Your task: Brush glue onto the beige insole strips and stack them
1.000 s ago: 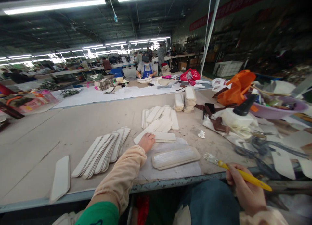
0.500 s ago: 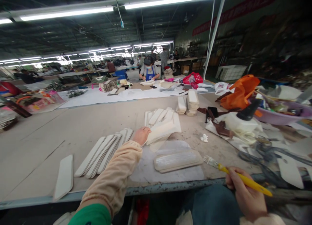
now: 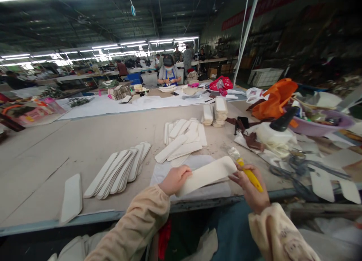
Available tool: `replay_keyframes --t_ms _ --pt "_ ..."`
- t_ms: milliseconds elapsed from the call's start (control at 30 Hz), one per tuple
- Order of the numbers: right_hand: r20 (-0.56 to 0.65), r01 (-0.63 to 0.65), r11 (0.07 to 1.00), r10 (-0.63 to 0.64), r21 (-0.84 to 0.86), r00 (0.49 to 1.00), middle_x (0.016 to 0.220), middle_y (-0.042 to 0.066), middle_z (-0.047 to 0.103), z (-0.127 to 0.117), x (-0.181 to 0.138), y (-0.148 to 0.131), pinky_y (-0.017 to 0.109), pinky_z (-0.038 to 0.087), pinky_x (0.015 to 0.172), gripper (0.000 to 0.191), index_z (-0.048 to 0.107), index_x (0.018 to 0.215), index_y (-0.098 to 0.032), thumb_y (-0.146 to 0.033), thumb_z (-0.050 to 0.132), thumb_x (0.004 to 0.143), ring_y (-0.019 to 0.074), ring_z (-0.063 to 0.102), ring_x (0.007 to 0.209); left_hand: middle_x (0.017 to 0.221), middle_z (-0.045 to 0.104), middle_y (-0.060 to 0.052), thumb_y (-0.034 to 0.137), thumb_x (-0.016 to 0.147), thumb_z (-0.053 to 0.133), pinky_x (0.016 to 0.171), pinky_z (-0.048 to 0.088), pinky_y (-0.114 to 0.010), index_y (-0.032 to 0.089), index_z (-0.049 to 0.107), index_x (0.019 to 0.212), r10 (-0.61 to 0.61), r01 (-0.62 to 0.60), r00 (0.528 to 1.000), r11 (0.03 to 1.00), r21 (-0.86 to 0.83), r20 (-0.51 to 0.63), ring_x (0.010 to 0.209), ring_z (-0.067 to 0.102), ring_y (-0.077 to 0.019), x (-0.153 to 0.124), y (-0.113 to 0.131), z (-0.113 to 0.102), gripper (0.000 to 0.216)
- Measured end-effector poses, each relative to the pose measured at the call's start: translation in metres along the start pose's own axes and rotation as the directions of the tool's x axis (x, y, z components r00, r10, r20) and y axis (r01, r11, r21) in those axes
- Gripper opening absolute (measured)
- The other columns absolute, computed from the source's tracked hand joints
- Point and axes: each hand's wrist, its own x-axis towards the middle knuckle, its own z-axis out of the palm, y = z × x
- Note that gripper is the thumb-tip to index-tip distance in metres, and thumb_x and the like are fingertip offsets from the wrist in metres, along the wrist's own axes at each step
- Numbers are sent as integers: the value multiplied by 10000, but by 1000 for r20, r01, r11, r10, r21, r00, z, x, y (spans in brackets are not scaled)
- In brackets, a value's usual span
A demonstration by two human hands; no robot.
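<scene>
My left hand [image 3: 175,180] grips the left end of a long cream strip [image 3: 207,174] and holds it above the table's front edge. My right hand [image 3: 249,185] is closed on a yellow-handled brush [image 3: 247,172], and its fingertips touch the strip's right end. Under the strip lies a white sheet [image 3: 164,170]. Behind it sits a loose pile of strips [image 3: 183,138]. A fanned row of strips [image 3: 121,170] lies to the left, with a single strip [image 3: 71,197] further left.
Two short stacks of strips [image 3: 215,114] stand further back. To the right are a glue bottle with a black nozzle [image 3: 275,135], an orange bag [image 3: 273,99], a purple bowl [image 3: 319,127] and scissors [image 3: 294,167]. A person in a blue apron [image 3: 169,72] works at the table's far end.
My left hand took a strip from the pile and brought it toward me. My right hand came up from my lap with the brush and met the strip's right end.
</scene>
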Motion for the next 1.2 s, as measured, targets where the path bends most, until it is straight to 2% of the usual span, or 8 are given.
replay_keyframes --t_ms 167,233,333,400,533,667,967,1200 --pt "-124 -53 959 18 -279 992 601 -60 471 -6 -15 14 233 373 416 454 521 866 -246 -425 852 611 104 423 484 792 673 -25 319 874 553 716 448 -267 178 675 931 -143 158 987 926 -343 67 750 607 -154 -44 4 54 195" --pt "-179 -79 929 14 -362 984 592 -62 445 -16 -22 22 238 335 414 463 532 868 -244 -457 845 601 99 382 478 748 653 -12 356 789 670 645 450 -251 157 661 1007 -251 303 953 750 -588 172 674 590 -135 -65 -3 72 295" --pt "-226 -114 908 23 -402 974 621 -53 463 -26 -24 31 245 344 436 489 543 883 -242 -485 840 580 106 396 501 799 663 -23 402 640 808 619 479 -248 138 635 1020 -307 434 892 380 -817 331 668 607 -132 -87 -16 82 494" --pt "-216 -97 904 5 -416 976 647 -44 479 -24 -19 34 248 355 454 497 546 872 -235 -503 833 567 111 412 522 783 660 -17 406 579 849 593 489 -245 133 626 995 -377 436 868 269 -859 323 635 609 -123 -89 -26 78 546" --pt "-200 -42 909 -45 -414 979 658 -39 493 -5 2 39 248 405 514 498 536 836 -223 -541 800 558 120 452 561 621 598 45 332 575 837 480 419 -196 136 613 917 -585 389 807 422 -819 82 487 524 -74 -63 -43 54 454" --pt "-169 -29 880 -59 -475 984 672 -32 536 10 27 56 252 438 566 500 557 856 -213 -580 761 584 125 489 580 580 607 48 241 676 732 458 394 -191 159 592 846 -667 467 740 606 -644 -91 496 553 -94 -32 -58 41 235" --pt "-141 8 788 -120 -616 983 740 18 618 18 43 78 291 472 653 423 613 860 -230 -593 705 663 175 547 657 580 612 57 217 721 712 554 421 -219 177 599 854 -655 539 738 716 -443 -161 549 583 -109 -17 -80 52 179" --pt "-145 -58 742 -53 -668 988 788 2 620 13 43 88 326 483 781 412 623 928 -232 -564 682 692 195 593 761 624 615 51 247 724 713 621 427 -236 175 629 916 -636 559 752 755 -343 -174 623 589 -120 -18 -80 54 221"
